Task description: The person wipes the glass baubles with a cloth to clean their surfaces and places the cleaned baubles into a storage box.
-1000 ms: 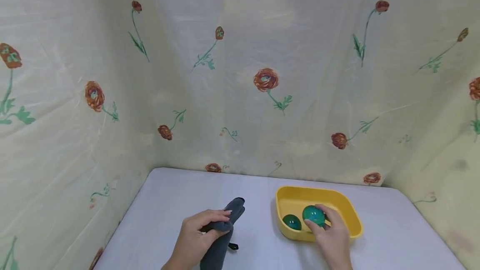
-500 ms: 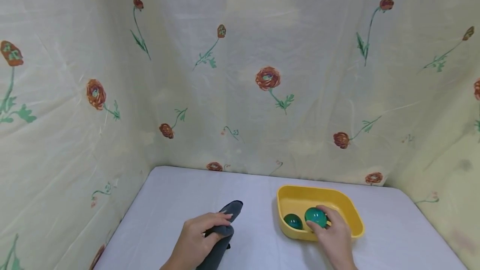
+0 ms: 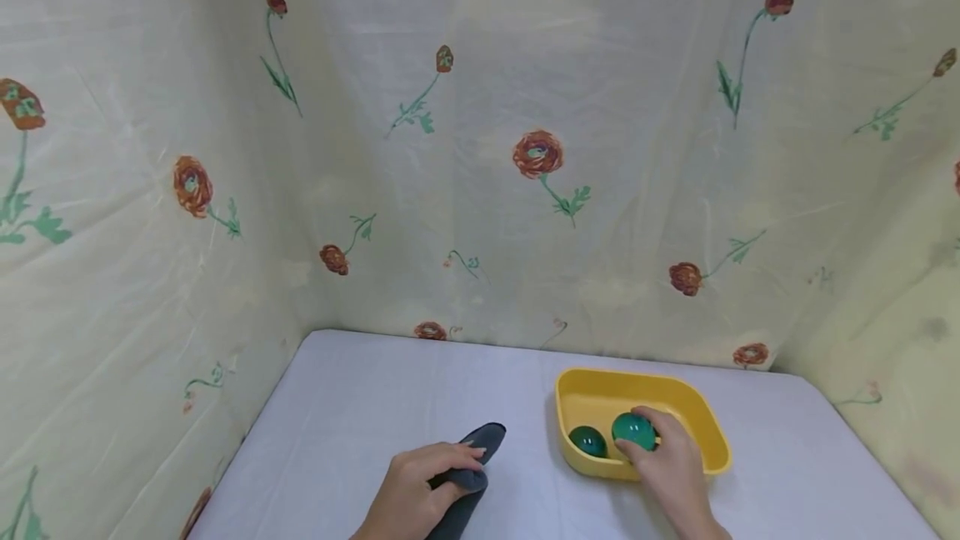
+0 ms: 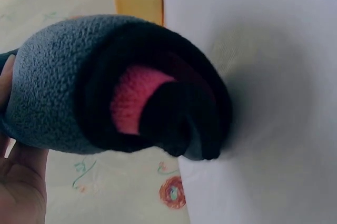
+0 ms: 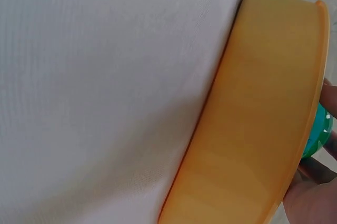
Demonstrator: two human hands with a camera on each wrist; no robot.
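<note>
A soft grey fleece piece (image 3: 489,437) with black edging is pinched between the thumb and fingers of my left hand (image 3: 411,492), above the table. In the left wrist view the same fleece piece (image 4: 58,82) is curled round, its dark opening showing pink inside; its exact kind is unclear. My right hand (image 3: 677,467) grips a shiny green ball (image 3: 632,431) over the near part of a yellow tub (image 3: 717,448). A second, darker green ball (image 3: 588,441) lies in the tub's near left corner. From the right wrist, the tub's wall (image 5: 247,98) hides part of the held ball (image 5: 319,132).
A pale cloth covers the table (image 3: 420,390). The yellow tub stands on its right half. Flower-printed curtains (image 3: 450,190) hang behind the table and along both sides.
My left hand has shifted slightly right and nearer with the grey fleece piece, whose far end has swung right; the small black loop beside it is now hidden. My right hand stays at the tub.
</note>
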